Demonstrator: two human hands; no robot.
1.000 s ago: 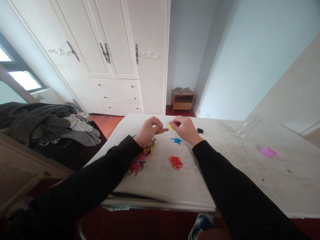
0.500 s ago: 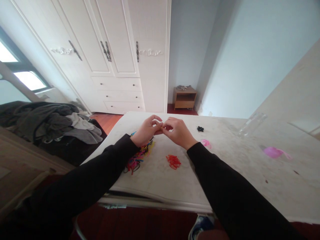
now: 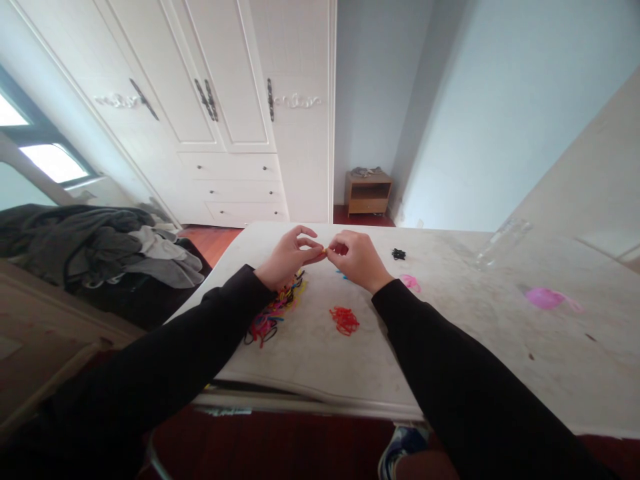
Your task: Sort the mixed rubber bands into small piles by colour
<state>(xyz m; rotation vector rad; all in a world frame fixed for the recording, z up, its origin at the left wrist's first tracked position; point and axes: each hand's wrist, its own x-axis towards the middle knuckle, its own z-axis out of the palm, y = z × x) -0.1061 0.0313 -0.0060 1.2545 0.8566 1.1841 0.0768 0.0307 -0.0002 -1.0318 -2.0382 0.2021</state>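
Over the white table, my left hand and my right hand meet at the fingertips. A small yellow rubber band is pinched between them, mostly hidden by the fingers. Below my left wrist spreads a mixed pile of coloured rubber bands, partly covered by that hand. Red rubber bands form a separate heap nearer me. A bit of blue peeks out beside my right hand. Pink bands lie right of my right wrist, with a black bunch behind them.
Farther right on the table are a pink balloon-like object and a clear plastic container lying on its side. Beyond the table stand a white wardrobe and a small wooden cabinet. Grey clothes are heaped at left.
The fingertips have shifted a little, and the yellow band between them now shows. The blue bit beside my right hand has come into sight. The view has moved slightly.
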